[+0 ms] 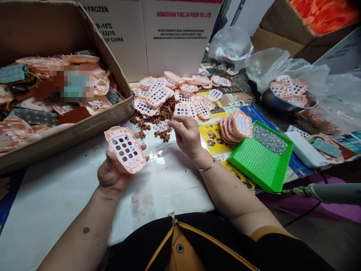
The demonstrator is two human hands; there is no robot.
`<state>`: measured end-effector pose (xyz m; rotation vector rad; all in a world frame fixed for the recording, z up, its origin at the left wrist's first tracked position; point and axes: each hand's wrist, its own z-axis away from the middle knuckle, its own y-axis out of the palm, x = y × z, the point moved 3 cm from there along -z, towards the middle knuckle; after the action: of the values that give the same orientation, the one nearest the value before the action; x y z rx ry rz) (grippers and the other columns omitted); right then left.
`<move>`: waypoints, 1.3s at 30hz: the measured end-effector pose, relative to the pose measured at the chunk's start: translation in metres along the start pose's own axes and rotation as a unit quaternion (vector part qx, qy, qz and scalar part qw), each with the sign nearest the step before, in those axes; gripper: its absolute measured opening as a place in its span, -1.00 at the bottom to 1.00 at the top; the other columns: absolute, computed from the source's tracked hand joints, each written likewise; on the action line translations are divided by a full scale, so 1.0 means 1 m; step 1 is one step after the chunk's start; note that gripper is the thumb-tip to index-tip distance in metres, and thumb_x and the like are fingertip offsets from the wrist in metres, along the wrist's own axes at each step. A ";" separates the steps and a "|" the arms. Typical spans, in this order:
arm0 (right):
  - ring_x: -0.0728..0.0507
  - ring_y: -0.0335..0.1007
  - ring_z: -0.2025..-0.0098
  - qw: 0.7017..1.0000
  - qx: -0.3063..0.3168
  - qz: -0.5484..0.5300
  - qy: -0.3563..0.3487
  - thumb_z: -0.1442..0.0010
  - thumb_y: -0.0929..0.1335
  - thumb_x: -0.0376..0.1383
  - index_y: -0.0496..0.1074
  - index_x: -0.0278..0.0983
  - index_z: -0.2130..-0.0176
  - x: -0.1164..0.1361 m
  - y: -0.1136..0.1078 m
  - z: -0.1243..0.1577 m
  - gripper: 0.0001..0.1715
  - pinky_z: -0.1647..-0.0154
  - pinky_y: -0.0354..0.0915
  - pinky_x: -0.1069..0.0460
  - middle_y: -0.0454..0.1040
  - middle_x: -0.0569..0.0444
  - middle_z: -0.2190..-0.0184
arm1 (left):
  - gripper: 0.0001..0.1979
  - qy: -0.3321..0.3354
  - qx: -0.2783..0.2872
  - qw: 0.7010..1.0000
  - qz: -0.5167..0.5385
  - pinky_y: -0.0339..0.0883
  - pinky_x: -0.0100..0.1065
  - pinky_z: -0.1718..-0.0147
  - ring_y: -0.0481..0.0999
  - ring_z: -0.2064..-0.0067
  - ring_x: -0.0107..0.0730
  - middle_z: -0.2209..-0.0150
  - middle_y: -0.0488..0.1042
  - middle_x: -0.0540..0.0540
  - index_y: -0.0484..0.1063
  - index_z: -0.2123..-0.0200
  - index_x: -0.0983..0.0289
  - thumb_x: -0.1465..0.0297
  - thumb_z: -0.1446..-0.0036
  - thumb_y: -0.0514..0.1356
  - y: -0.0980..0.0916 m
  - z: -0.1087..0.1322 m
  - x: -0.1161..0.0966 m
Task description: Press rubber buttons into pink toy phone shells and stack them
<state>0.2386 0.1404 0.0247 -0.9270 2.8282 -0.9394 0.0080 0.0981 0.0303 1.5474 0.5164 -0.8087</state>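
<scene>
The left hand (113,173) holds a pink cover (126,149) above the table (56,203). The right hand (187,135) hovers by brown pieces (158,126), grip unclear. A box (70,131) sits left, cover pile (175,96) behind, green tray (259,162) right.

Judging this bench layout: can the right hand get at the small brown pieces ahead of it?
Probably yes. The right hand hovers at the near edge of the brown pieces with nothing between; the left hand, holding a pink cover, is well aside.
</scene>
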 end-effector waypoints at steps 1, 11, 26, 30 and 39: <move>-0.14 0.45 0.03 1.000 -0.020 -0.014 -0.010 -0.33 0.25 -0.47 0.55 -0.12 0.05 0.002 -0.002 0.000 -0.61 0.00 0.36 -0.11 0.55 -0.02 0.05 | -0.22 -0.006 -0.003 1.000 0.001 0.63 -0.09 0.28 0.64 0.08 0.04 -0.10 0.54 0.13 0.43 -0.17 0.03 0.05 0.16 0.50 -0.001 0.001 0.002; -0.01 0.39 0.29 0.981 0.014 -0.168 -0.093 -0.35 0.22 -0.48 0.54 -0.11 0.03 0.030 -0.011 -0.004 -0.58 0.29 0.37 0.07 0.44 0.08 0.28 | -0.08 -0.080 0.127 0.989 -0.013 0.59 0.07 0.15 0.56 -0.05 0.23 -0.27 0.36 0.30 0.21 -0.34 0.08 0.08 0.07 0.45 0.003 0.010 0.006; -0.06 0.51 0.01 0.521 0.235 -0.740 0.354 -0.07 0.55 -0.16 0.50 -0.12 -0.07 0.066 0.023 0.012 -0.44 -0.14 0.43 -0.06 0.55 0.06 -0.06 | -0.12 -0.042 0.176 0.981 0.076 0.64 -0.11 0.31 0.66 0.10 0.08 -0.11 0.53 0.25 0.15 -0.35 0.02 0.04 -0.01 0.41 0.009 0.013 -0.004; -0.02 0.57 0.15 0.439 0.263 -0.786 0.347 0.04 0.60 -0.23 0.51 -0.01 -0.07 0.074 0.026 0.015 -0.34 -0.01 0.49 -0.03 0.54 0.12 -0.09 | -0.05 -0.053 0.133 0.985 0.100 0.63 -0.22 0.38 0.66 0.18 0.00 -0.07 0.55 0.20 0.18 -0.33 0.03 0.01 0.10 0.46 0.007 0.019 -0.003; -0.03 0.60 0.15 0.476 0.152 -0.750 0.434 -0.10 0.52 -0.04 0.54 -0.18 0.21 0.069 0.029 0.010 -0.66 -0.04 0.48 0.01 0.66 0.13 0.22 | -0.07 -0.055 0.120 0.989 0.066 0.63 -0.09 0.36 0.64 0.16 0.06 -0.04 0.56 0.17 0.24 -0.29 0.00 -0.01 0.15 0.47 0.011 0.018 -0.007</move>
<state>0.1680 0.1159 0.0113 -3.6431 0.8857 -2.2105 0.0076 0.0798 0.0428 1.7261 0.2384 -0.8713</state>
